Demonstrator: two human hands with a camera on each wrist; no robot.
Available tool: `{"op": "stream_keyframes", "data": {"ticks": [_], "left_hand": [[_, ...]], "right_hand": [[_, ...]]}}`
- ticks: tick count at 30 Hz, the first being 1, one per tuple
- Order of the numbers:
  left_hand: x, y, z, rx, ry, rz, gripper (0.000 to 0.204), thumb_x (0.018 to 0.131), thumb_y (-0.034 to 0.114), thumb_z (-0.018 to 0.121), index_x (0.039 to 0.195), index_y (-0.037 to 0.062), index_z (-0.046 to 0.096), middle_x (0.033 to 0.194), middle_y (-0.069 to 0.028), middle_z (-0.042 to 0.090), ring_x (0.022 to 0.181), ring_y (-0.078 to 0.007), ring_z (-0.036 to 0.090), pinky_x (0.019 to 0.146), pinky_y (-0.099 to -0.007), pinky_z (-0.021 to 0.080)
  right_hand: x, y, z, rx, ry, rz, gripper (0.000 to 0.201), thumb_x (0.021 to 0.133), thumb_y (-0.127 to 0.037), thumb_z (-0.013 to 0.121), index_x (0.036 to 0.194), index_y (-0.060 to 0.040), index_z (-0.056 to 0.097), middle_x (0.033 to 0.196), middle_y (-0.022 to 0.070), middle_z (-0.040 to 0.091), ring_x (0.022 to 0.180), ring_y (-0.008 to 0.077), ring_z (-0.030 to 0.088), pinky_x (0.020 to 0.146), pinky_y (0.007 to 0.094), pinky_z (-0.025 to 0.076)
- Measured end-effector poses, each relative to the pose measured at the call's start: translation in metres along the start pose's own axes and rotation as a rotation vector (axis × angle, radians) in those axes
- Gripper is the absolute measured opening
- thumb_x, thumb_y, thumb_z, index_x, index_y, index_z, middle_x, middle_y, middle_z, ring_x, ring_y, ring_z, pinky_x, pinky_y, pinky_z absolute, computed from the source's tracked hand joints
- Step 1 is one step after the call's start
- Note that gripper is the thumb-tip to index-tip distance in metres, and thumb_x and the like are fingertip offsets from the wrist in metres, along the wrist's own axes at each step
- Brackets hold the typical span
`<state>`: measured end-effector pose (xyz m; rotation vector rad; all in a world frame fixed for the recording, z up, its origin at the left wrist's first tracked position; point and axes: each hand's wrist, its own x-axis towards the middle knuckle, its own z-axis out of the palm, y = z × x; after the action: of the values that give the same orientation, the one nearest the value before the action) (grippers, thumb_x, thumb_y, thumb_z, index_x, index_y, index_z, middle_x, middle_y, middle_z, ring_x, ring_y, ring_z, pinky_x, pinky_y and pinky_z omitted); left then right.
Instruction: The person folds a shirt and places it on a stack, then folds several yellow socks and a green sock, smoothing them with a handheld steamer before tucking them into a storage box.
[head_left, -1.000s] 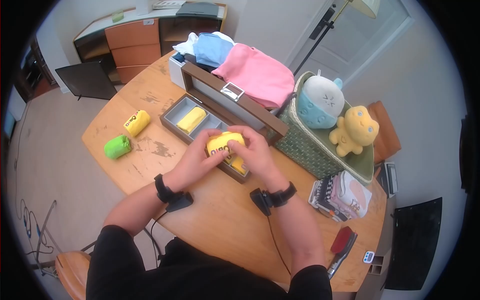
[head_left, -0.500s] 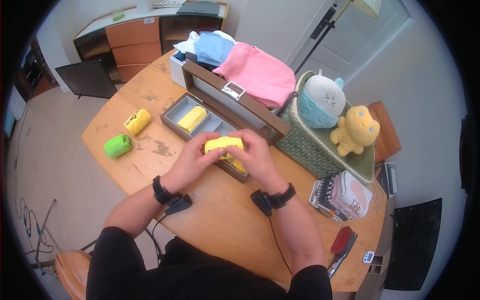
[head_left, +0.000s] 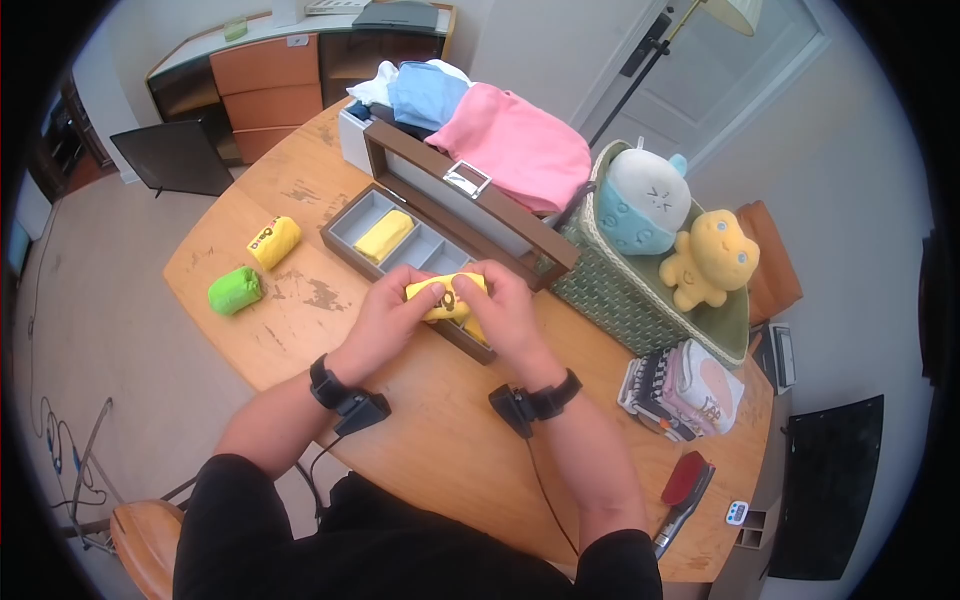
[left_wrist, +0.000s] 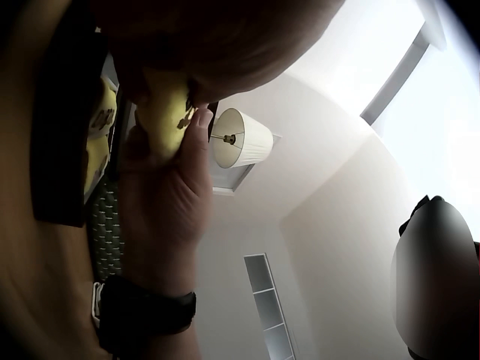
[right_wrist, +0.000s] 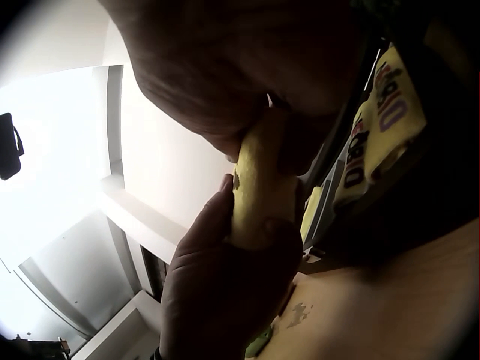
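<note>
Both hands hold a rolled yellow cloth (head_left: 447,296) with dark printed letters, over the near part of an open brown box (head_left: 338,248). My left hand (head_left: 386,308) grips its left end and my right hand (head_left: 508,312) its right end, thumbs on the near side. In the right wrist view the roll (right_wrist: 256,184) stretches between the two hands. The box has grey compartments. One yellow roll (head_left: 384,237) lies in a far-left compartment; more yellow rolls (right_wrist: 390,112) show at the right end, partly hidden by my right hand in the head view.
The box's lid (head_left: 520,236) stands raised behind. A yellow roll (head_left: 274,243) and a green roll (head_left: 236,291) lie at the table's left. Behind are piled clothes (head_left: 515,145) and a woven basket (head_left: 610,300) with plush toys. Folded clothes (head_left: 690,390) and a red-padded brush (head_left: 688,490) sit right.
The yellow roll has turned between my hands; its lettering went mostly out of sight and shows again. Both thumbs have shifted along it. The other things stay where they were.
</note>
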<state>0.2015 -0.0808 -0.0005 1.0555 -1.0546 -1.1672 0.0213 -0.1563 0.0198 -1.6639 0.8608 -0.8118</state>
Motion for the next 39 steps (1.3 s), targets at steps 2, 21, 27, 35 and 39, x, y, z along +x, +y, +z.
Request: {"op": "stream_keyframes", "data": {"ticks": [2,21,27,35,39], "left_hand": [[-0.002,-0.001,0.002,-0.050,0.028,0.023,0.026,0.109,0.023,0.068,0.118,-0.0018,0.066,0.109,-0.0046,0.073,0.100,-0.0071,0.065,0.090,-0.0257,0.054],[0.030,-0.006,0.004,0.036,0.322,-0.032,0.023,0.109,0.020,0.062,0.118,-0.0017,0.062,0.108,-0.0097,0.069,0.088,-0.0132,0.070,0.064,-0.0317,0.058],[0.019,0.005,-0.002,0.589,0.229,0.066,0.019,0.101,0.009,0.065,0.118,0.0006,0.063,0.108,-0.0180,0.069,0.090,-0.0277,0.071,0.072,-0.0394,0.058],[0.010,-0.012,-0.011,0.983,0.204,0.611,0.023,0.092,0.006,0.070,0.115,0.0014,0.068,0.112,-0.0193,0.069,0.098,-0.0374,0.068,0.084,-0.0465,0.056],[0.006,-0.015,-0.012,1.039,0.129,0.632,0.030,0.091,0.011,0.074,0.119,0.0008,0.069,0.118,-0.0158,0.069,0.107,-0.0360,0.066,0.093,-0.0468,0.053]], "right_hand": [[0.000,0.007,0.010,0.078,0.117,-0.018,0.022,0.103,-0.020,0.072,0.105,0.0020,0.071,0.096,0.0053,0.072,0.085,0.0100,0.067,0.073,0.0291,0.054],[0.066,-0.001,0.004,-0.267,0.017,0.077,0.032,0.102,-0.023,0.071,0.113,0.0066,0.072,0.094,0.0150,0.076,0.084,0.0200,0.071,0.078,0.0357,0.056],[0.076,0.011,0.000,-0.452,-0.014,-0.076,0.030,0.099,-0.020,0.072,0.116,0.0044,0.072,0.100,0.0208,0.077,0.091,0.0309,0.076,0.082,0.0398,0.058],[0.076,0.007,0.007,-0.673,-0.093,-0.042,0.031,0.097,-0.024,0.075,0.115,0.0013,0.075,0.104,0.0251,0.076,0.097,0.0418,0.074,0.085,0.0458,0.058],[0.080,0.006,0.008,-0.643,-0.119,-0.013,0.029,0.097,-0.024,0.073,0.110,0.0019,0.074,0.105,0.0271,0.075,0.101,0.0451,0.071,0.087,0.0506,0.057]]}}
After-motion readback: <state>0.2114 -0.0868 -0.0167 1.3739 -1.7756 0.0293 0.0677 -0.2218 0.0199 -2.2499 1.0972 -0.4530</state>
